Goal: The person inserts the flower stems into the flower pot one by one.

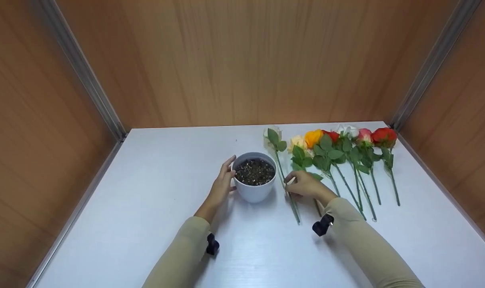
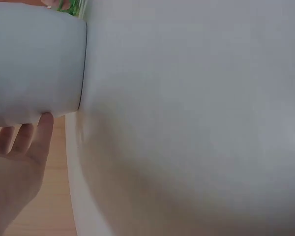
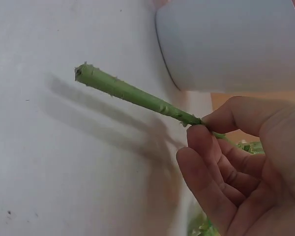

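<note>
A white flower pot (image 1: 253, 194) filled with dark, speckled soil (image 1: 255, 172) stands upright on the table. My left hand (image 1: 221, 183) rests against the pot's left side; in the left wrist view, nearly straight fingertips touch its wall. To the right of the pot, my right hand (image 1: 307, 185) pinches the green stem (image 3: 128, 96) of a white rose between thumb and index finger. The cut end of that stem points toward me, above its shadow on the table. The rose's pale blossom (image 1: 267, 139) and leaves lie toward the back, just beyond the pot.
Right of my right hand, several more roses lie side by side, stems toward me: a cream rose (image 1: 297, 141), an orange rose (image 1: 313, 137), a pink rose (image 1: 364, 136) and a red rose (image 1: 384, 137) among them. Wooden panels (image 1: 242, 64) enclose the white table (image 1: 146, 208).
</note>
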Demonstrator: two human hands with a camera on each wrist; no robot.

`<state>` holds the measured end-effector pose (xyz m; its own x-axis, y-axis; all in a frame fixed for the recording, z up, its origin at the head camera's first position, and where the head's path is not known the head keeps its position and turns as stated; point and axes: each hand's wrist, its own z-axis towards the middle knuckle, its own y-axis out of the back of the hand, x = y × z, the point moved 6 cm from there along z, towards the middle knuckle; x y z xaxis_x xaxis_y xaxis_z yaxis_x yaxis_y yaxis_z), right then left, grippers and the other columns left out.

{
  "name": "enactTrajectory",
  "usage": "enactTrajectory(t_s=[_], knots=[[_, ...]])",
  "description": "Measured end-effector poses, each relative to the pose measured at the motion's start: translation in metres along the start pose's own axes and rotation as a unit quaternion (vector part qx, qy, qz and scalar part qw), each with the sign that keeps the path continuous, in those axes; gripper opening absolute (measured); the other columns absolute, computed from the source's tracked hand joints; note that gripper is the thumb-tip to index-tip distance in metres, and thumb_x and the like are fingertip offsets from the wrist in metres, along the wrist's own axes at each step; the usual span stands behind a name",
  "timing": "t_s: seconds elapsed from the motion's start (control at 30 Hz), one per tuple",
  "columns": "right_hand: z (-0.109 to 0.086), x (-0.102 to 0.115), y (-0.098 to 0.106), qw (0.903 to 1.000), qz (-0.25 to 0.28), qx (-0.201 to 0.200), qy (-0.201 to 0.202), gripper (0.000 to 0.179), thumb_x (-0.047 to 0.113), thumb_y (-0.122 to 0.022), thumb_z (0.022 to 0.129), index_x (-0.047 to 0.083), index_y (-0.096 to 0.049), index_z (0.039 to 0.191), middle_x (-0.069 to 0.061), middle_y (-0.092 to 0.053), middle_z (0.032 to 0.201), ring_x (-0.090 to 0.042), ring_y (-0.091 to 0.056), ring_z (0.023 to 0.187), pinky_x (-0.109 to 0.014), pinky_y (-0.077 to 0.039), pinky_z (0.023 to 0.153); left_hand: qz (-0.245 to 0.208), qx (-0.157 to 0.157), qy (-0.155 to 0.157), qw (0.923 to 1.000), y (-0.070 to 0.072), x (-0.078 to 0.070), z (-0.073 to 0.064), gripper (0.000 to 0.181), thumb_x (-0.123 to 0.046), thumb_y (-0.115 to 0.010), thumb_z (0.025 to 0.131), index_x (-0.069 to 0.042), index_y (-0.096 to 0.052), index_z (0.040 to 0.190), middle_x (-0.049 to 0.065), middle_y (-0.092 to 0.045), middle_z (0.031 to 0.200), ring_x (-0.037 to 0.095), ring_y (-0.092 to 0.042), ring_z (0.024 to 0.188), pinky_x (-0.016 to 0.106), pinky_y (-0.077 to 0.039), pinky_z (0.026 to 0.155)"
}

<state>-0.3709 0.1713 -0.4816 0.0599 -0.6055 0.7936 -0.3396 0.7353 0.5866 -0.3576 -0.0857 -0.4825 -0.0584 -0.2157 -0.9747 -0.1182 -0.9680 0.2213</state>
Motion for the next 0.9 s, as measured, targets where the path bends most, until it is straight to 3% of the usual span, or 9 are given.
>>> enactTrajectory(t_s=[0.17, 0.3, 0.5, 0.67, 0.77, 0.9], knots=[[-0.001, 0.017, 0.015, 0.9993, 0.001, -0.006, 0.038, 0.033, 0.01, -0.064, 0.089, -0.005, -0.061, 0.118, -0.009, -0.064, 0.08, -0.018, -0.066, 0.063, -0.039, -0.061, 0.062, 0.029, -0.001, -0.017, 0.9994, 0.001, 0.0, 0.006, 0.05, -0.043, -0.026, 0.109, -0.032, -0.028, 0.158, 0.016, -0.025, 0.162, 0.037, -0.038, 0.141, 0.052, -0.053, 0.095], [-0.002, 0.032, 0.029, 0.9974, 0.015, -0.026, 0.065, 0.031, 0.011, -0.061, 0.091, -0.002, -0.06, 0.119, -0.01, -0.064, 0.084, -0.02, -0.068, 0.069, -0.038, -0.062, 0.062, 0.039, -0.003, -0.041, 0.9984, 0.001, -0.001, 0.007, 0.048, -0.044, -0.025, 0.11, -0.035, -0.029, 0.157, 0.011, -0.032, 0.161, 0.038, -0.04, 0.14, 0.051, -0.055, 0.093], [-0.003, 0.047, 0.039, 0.993, 0.081, -0.026, 0.082, 0.027, 0.012, -0.062, 0.094, 0.001, -0.057, 0.118, -0.012, -0.064, 0.087, -0.022, -0.066, 0.073, -0.032, -0.06, 0.065, 0.05, -0.009, -0.068, 0.9964, 0.0, 0.001, 0.003, 0.046, -0.04, -0.031, 0.111, -0.034, -0.028, 0.156, 0.021, -0.035, 0.156, 0.045, -0.045, 0.134, 0.051, -0.056, 0.09], [-0.004, 0.062, 0.04, 0.9873, 0.118, -0.027, 0.102, 0.025, 0.01, -0.064, 0.096, 0.002, -0.057, 0.119, -0.013, -0.064, 0.088, -0.024, -0.067, 0.073, -0.032, -0.061, 0.066, 0.071, -0.029, -0.079, 0.9939, 0.0, 0.0, 0.002, 0.043, -0.037, -0.033, 0.111, -0.036, -0.032, 0.154, 0.021, -0.04, 0.153, 0.044, -0.047, 0.132, 0.051, -0.056, 0.09], [-0.005, 0.076, 0.042, 0.9812, 0.141, -0.035, 0.127, 0.024, 0.009, -0.064, 0.096, 0.002, -0.058, 0.119, -0.013, -0.064, 0.087, -0.024, -0.067, 0.073, -0.032, -0.061, 0.066, 0.088, -0.042, -0.091, 0.9911, 0.0, -0.002, 0.002, 0.041, -0.036, -0.032, 0.111, -0.034, -0.034, 0.153, 0.018, -0.041, 0.154, 0.044, -0.044, 0.136, 0.054, -0.053, 0.095], [-0.006, 0.097, 0.046, 0.9727, 0.153, -0.055, 0.165, 0.027, 0.008, -0.064, 0.097, 0.0, -0.058, 0.122, -0.013, -0.063, 0.088, -0.026, -0.067, 0.074, -0.03, -0.061, 0.066, 0.102, -0.062, -0.1, 0.9878, 0.001, -0.004, 0.003, 0.041, -0.036, -0.03, 0.112, -0.032, -0.036, 0.152, 0.01, -0.041, 0.156, 0.042, -0.036, 0.141, 0.061, -0.039, 0.107]])
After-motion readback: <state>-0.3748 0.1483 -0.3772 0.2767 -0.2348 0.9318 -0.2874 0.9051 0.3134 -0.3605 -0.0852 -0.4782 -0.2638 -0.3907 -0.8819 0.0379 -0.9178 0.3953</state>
